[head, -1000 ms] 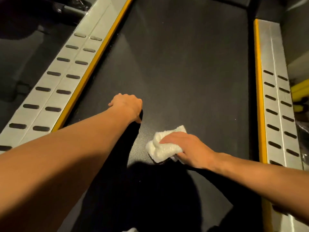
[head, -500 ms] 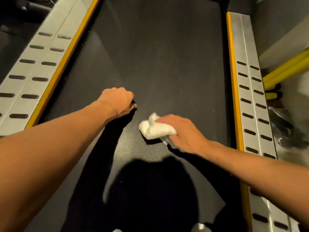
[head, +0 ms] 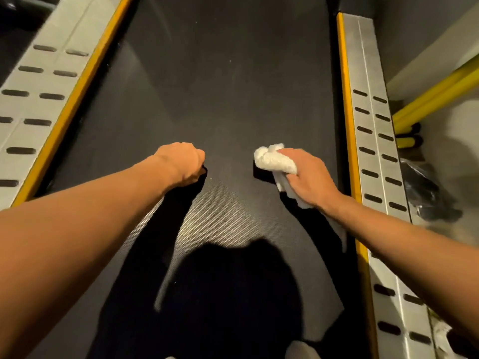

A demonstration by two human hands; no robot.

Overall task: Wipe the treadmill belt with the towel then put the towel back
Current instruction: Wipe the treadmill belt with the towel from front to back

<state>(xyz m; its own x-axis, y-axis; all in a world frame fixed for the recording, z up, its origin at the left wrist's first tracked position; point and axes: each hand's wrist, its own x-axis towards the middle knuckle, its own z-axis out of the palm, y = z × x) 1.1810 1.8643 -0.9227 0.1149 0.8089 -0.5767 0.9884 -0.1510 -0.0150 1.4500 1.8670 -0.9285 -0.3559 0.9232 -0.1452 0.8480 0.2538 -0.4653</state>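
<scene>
The towel (head: 274,161), judged soft and light, is gripped bunched by the right hand (head: 309,177). The left hand (head: 181,161) is clenched, empty.

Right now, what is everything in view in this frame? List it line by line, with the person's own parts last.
treadmill belt: one, dark grey, running up the middle of the view
left side rail: one, silver with dark slots and a yellow inner edge, left of the belt
right side rail: one, same silver and yellow, right of the belt
towel: one, white, bunched on the belt near the right rail
yellow bars: at least two, yellow, slanting beyond the right rail
dark crumpled object: one, black, beside the right rail; cannot tell what it is
left hand: fingers curled, holding nothing, resting on the belt
right hand: grips the towel
</scene>
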